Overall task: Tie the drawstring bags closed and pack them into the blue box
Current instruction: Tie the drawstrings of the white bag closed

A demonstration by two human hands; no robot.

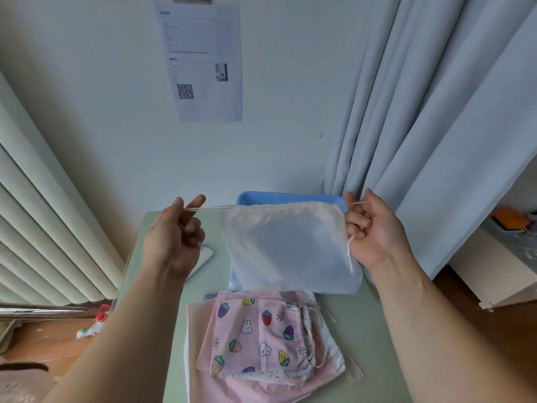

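A white drawstring bag [287, 245] hangs in the air between my hands, above the blue box [276, 197]. My left hand [174, 237] pinches the cord that comes out of the bag's left side. My right hand [374, 231] pinches the cord on the right side, and a knotted cord end dangles below its fingers. The bag's top edge is gathered into folds. The bag hides most of the box. A pile of pink drawstring bags [261, 341], the top one printed with strawberries and rabbits, lies on the table in front of the box.
The pale green table [363, 330] stands against a white wall with a printed sheet [203, 62]. A white flat object [203, 260] lies left of the box. Grey curtains [436, 112] hang at the right, a radiator [43, 228] at the left.
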